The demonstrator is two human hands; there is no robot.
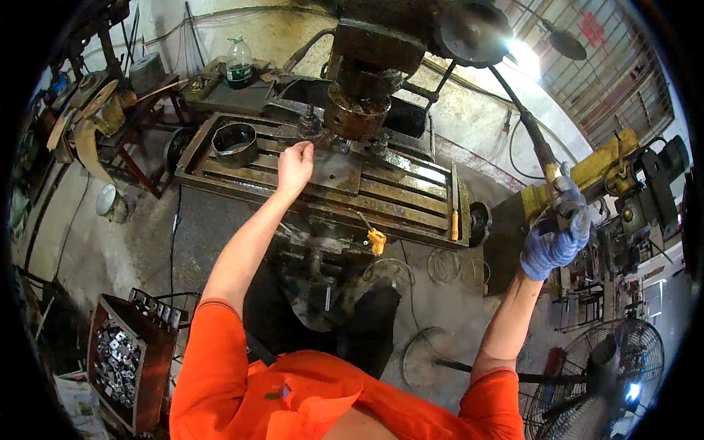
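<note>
My left hand (296, 167) is bare and reaches over the slotted metal machine table (396, 209). Its fingers are pressed together close to the clamp fixture (309, 125); what they hold, if anything, is hidden. Right of it hangs the dark, oily spindle head (357, 110) of the machine. In a blue-grey knit glove, my right hand (555, 246) is raised at the right, closed around the lower end of a long lever (539, 139). That lever slants down from the machine head.
A round black pan (235, 144) sits on the table's left part, a yellow-handled file (455, 213) along its right end. A yellow-handled tool (376, 240) hangs at the front edge. Metal pieces fill a bin (150, 381) at lower left. A fan (605, 367) stands lower right.
</note>
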